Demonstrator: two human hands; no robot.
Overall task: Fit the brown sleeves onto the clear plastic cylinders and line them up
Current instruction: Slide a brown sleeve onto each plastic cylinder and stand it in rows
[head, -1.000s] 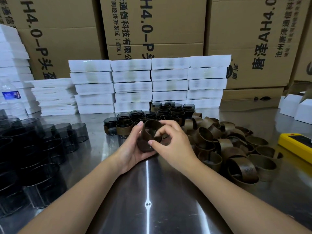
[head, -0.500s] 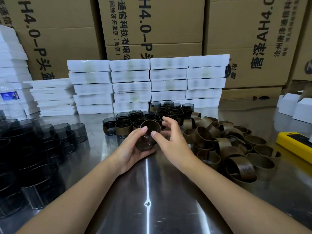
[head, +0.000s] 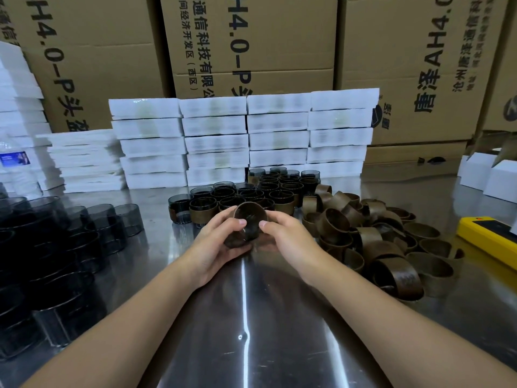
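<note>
1. While I watch through the head camera, finished brown-sleeved cylinders stand grouped just behind the hands. A loose pile of brown sleeves lies to the right, and bare smoky clear plastic cylinders crowd the left. Stacked white foam trays and printed cardboard boxes wall off the back.
2. The left hand and right hand hold one dark clear cylinder with a brown sleeve just above the shiny steel table. Their fingers curl round its sides, with the thumb tips nearly meeting on the near wall. It is tilted, with its round open end uppermost and its axis slanting.
3. Bare table runs between the forearms towards me. A yellow flat device sits at the right edge of view.
</note>
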